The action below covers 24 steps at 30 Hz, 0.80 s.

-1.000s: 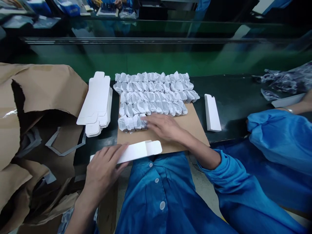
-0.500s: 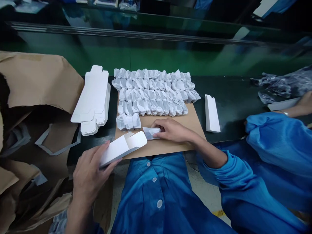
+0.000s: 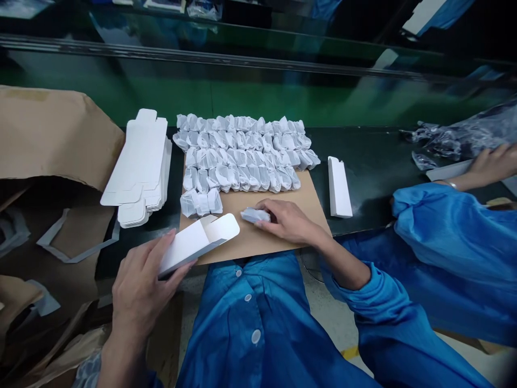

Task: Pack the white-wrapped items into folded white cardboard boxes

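Note:
My left hand [image 3: 141, 280] is closed around a white carton [image 3: 189, 245], tilted, with its flap end raised toward the right. Between the thumb and fingers of my right hand [image 3: 285, 220] is a small item wrapped in white tissue [image 3: 256, 215], held just over the cardboard sheet [image 3: 238, 242]. What is inside the wrapping is hidden. Behind both hands, rows of similar wrapped items [image 3: 242, 156] stand close together on the sheet.
A stack of flat white cartons [image 3: 139, 161] lies left of the rows, beside a large open brown cardboard box [image 3: 56, 134]. At right stands a closed white carton [image 3: 340, 187]. Farther right, a co-worker's hand [image 3: 484, 167] is at a white piece near clear plastic bags [image 3: 444, 137].
My right hand has turned the wrapped item and lifted it slightly off the sheet. The carton in my left hand stays nearly the same. The whole view has shifted a little.

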Available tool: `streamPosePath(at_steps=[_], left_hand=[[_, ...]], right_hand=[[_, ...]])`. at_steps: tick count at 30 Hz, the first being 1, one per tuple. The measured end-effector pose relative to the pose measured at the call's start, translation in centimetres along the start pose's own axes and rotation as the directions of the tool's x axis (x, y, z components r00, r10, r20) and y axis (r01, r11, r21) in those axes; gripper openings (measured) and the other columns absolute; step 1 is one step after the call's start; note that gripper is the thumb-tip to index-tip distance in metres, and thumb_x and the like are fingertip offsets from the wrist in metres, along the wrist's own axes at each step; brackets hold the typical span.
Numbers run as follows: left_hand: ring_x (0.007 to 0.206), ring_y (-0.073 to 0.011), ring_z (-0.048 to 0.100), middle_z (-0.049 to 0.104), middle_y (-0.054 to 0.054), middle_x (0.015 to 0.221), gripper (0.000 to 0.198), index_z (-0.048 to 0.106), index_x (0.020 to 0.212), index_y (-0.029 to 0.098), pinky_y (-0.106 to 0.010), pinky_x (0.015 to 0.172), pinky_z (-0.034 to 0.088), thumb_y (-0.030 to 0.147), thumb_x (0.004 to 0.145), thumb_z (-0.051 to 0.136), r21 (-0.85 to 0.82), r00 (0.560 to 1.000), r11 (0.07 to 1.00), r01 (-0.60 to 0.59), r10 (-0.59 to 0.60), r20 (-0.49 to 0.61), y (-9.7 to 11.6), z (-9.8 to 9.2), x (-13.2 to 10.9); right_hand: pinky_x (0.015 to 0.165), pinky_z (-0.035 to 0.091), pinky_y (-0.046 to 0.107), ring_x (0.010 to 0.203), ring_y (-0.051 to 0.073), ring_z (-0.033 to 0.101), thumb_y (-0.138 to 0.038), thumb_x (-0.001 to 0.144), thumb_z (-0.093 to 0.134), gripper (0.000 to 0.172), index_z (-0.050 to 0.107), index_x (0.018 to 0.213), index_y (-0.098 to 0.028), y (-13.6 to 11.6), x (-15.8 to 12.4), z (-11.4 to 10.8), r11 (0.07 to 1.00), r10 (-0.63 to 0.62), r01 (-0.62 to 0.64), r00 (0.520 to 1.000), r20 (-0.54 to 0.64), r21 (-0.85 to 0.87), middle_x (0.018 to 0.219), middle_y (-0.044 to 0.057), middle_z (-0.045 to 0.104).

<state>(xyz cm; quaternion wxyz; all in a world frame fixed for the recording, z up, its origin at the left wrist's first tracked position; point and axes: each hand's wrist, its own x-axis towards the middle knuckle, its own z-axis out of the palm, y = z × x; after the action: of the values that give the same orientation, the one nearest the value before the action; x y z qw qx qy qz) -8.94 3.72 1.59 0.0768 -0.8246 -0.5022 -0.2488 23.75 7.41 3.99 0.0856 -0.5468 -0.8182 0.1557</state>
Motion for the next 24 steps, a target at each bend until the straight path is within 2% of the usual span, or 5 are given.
streamPosePath(at_steps=[5,12,17,20,24], left_hand=[[0.092,-0.0310,0.062,0.065,-0.015,0.107,0.064,0.047,0.141,0.018,-0.038,0.075,0.047,0.047,0.086,0.063,-0.004,1.000,1.000,0.008,-0.008,0.010,0.1,0.0,0.0],[0.090,-0.0288,0.061,0.066,-0.014,0.106,0.062,0.047,0.140,0.017,-0.037,0.075,0.045,0.040,0.085,0.067,0.015,0.999,0.999,-0.030,0.030,-0.013,0.4,-0.3,0.1],[0.087,-0.0282,0.060,0.067,-0.012,0.103,0.058,0.049,0.139,0.019,-0.036,0.072,0.041,0.033,0.085,0.067,0.084,0.998,0.994,-0.067,0.069,-0.011,1.2,-0.4,0.4],[0.087,-0.0278,0.058,0.067,-0.012,0.102,0.057,0.050,0.137,0.019,-0.036,0.072,0.039,0.026,0.084,0.068,0.108,0.998,0.993,-0.050,0.055,-0.040,2.0,-0.5,0.5],[0.083,-0.0267,0.056,0.066,-0.011,0.102,0.048,0.056,0.133,0.022,-0.035,0.068,0.036,0.022,0.086,0.063,0.119,0.998,0.991,-0.054,0.049,0.046,3.2,-0.4,0.3]], right_hand=[[0.079,0.045,0.039,0.095,0.030,0.064,-0.035,0.104,0.031,0.043,0.062,0.118,-0.009,-0.3,0.1,0.1,0.951,0.229,-0.250,0.965,-0.131,-0.180,0.100,0.020,0.070],[0.082,0.054,0.038,0.100,0.027,0.064,-0.030,0.093,0.061,0.037,0.058,0.125,-0.012,-0.7,-0.7,1.7,0.989,0.104,-0.130,0.951,-0.291,-0.070,0.115,0.015,0.068],[0.076,0.058,0.033,0.099,0.023,0.066,-0.028,0.090,0.065,0.037,0.055,0.123,-0.015,-4.7,-2.6,-1.5,0.987,-0.095,0.156,0.759,-0.644,0.038,0.116,0.013,0.068],[0.078,0.058,0.037,0.100,0.025,0.065,-0.017,0.095,0.054,0.025,0.057,0.118,-0.009,-6.7,-3.2,-2.7,0.928,-0.373,0.329,0.813,-0.448,-0.174,0.114,0.018,0.067],[0.081,0.057,0.038,0.100,0.024,0.062,-0.015,0.097,0.049,0.022,0.058,0.116,-0.009,-6.1,-2.9,-3.6,0.906,-0.423,0.422,0.903,-0.076,-0.040,0.118,0.017,0.065]])
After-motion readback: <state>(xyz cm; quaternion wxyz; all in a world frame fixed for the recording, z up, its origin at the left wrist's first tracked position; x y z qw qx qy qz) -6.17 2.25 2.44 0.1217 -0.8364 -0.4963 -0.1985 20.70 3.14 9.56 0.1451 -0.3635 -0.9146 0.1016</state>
